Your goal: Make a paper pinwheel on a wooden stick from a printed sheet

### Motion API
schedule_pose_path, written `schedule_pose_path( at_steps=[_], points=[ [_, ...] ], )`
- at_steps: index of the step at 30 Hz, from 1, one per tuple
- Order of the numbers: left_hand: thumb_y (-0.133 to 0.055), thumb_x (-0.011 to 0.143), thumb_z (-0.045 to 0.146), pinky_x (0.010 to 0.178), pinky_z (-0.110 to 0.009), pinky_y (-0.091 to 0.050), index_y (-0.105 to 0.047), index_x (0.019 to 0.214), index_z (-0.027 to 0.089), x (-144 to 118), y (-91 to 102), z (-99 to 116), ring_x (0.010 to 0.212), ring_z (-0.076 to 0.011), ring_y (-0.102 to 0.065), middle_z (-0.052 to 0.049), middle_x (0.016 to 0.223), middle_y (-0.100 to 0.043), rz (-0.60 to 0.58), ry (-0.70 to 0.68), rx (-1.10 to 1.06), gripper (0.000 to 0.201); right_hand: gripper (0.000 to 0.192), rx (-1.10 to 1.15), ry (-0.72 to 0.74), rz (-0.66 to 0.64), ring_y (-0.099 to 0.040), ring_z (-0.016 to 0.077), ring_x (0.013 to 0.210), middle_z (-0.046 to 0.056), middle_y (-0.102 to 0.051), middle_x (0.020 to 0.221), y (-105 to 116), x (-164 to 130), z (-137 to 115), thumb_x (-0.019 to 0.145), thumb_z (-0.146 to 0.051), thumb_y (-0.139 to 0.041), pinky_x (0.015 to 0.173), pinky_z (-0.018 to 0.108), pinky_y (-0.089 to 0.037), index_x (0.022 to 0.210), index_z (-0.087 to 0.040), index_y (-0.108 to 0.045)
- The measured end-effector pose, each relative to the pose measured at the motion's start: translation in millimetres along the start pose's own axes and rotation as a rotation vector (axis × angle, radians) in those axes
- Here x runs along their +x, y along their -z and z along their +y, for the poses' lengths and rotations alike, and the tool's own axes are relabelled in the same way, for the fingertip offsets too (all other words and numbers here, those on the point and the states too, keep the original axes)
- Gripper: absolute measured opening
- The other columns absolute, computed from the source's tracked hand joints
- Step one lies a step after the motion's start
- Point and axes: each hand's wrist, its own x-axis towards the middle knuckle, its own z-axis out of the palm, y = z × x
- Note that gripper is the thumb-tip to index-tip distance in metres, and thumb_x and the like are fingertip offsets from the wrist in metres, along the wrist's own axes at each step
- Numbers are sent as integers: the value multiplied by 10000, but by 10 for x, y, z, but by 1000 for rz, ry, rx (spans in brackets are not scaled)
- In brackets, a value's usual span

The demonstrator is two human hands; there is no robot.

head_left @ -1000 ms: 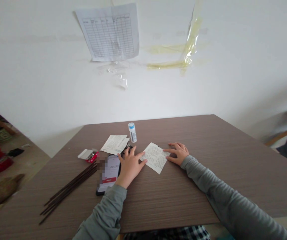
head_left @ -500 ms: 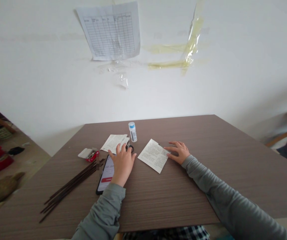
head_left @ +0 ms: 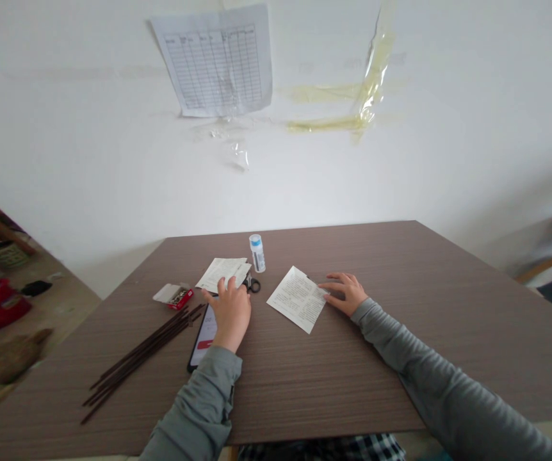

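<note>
Nearest us, our left hand [head_left: 232, 312] lies palm down, fingers spread, over the phone [head_left: 202, 336] on the bench [head_left: 305, 378], fingertips by the scissors [head_left: 251, 284] & folded papers [head_left: 223, 274]. Right hand [head_left: 346, 294] rests flat, open, fingertips on the printed leaflet [head_left: 298, 298] edge. Farther back, glue stick [head_left: 257, 253] upright; dark sticks [head_left: 144, 349] & red box [head_left: 175, 295] off to the left

Brown wood-grain table [head_left: 401, 269] – on it: small white bottle with blue cap [head_left: 257, 252] far centre, printed sheet [head_left: 298, 298] right of it, folded papers [head_left: 222, 273] and scissors [head_left: 253, 284] left, red staple box [head_left: 176, 295], dark sticks [head_left: 141, 351], phone [head_left: 202, 336] near left.
</note>
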Motion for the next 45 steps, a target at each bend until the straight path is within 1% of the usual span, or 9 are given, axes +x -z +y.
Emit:
schedule_pose_path(
  at_steps=[7,12,16,22,28,36,39,42,45],
  points=[
    [-611,1206,102,1532,-938,-390,-1005,1235,246,-5,45,41,1824,-483,-592,-197,1842,-796,28,-42,-66,421,308,11,-64,-22,-789,481,1513,161,-909,1562,-50,36,18,1078,-329,-911,1335,744,-654,1345,-375,-1058],
    [-646,1181,89,1508,-1013,-361,-947,1086,242,-52,-22,73,1754,-480,-664,-187,1745,-859,179,-114,-188,351,327,49,-19,-7,-822,476,1487,160,-925,1532,19,36,79,1089,-338,-898,1301,721,-687,1377,-366,-1049],
    [-674,1142,74,1485,-996,-424,-890,1018,245,-126,-116,94,1702,-479,-712,-197,1664,-888,315,-218,-299,302,333,92,25,-48,-849,460,1446,155,-934,1500,155,47,112,1096,-382,-896,1271,685,-710,1393,-366,-1046],
    [-689,1122,60,1542,-931,-394,-881,1020,258,-258,-243,222,1662,-443,-758,-174,1576,-911,380,-391,-394,294,281,112,20,-51,-860,445,1395,151,-940,1437,217,63,81,1080,-365,-919,1252,671,-720,1328,-369,-1050],
    [-752,1096,14,1533,-938,-423,-930,1086,241,-349,-256,387,1674,-461,-771,-173,1577,-920,276,-488,-382,288,304,122,11,-75,-867,448,1399,166,-948,1426,208,74,60,1074,-361,-890,1247,651,-715,1329,-336,-1053],
    [-919,1070,54,1556,-892,-413,-941,996,269,-337,-94,464,1734,-449,-712,-133,1642,-899,-10,-404,-411,229,306,105,22,-103,-865,437,1394,168,-958,1412,258,58,-29,1104,-371,-850,1232,627,-707,1334,-325,-1046],
    [-986,1051,88,1558,-867,-416,-973,1128,291,-330,-35,477,1733,-441,-711,-121,1668,-885,-47,-359,-413,217,313,96,62,-115,-855,434,1400,177,-957,1421,254,25,-116,1126,-341,-827,1259,627,-692,1353,-319,-1042],
    [-1053,1029,182,1522,-836,-482,-972,1363,310,-322,-36,468,1685,-444,-737,-137,1663,-873,-25,-304,-374,367,316,94,138,-99,-836,430,1388,170,-955,1410,246,-15,-220,1127,-310,-816,1261,638,-689,1348,-334,-1039],
    [-1061,1041,291,1487,-804,-528,-941,1508,321,-313,-88,436,1692,-458,-714,-158,1706,-845,-7,-258,-297,484,320,57,183,-57,-766,464,1511,176,-924,1531,229,-58,-345,1151,-304,-799,1303,680,-655,1359,-354,-1037]
  ],
)
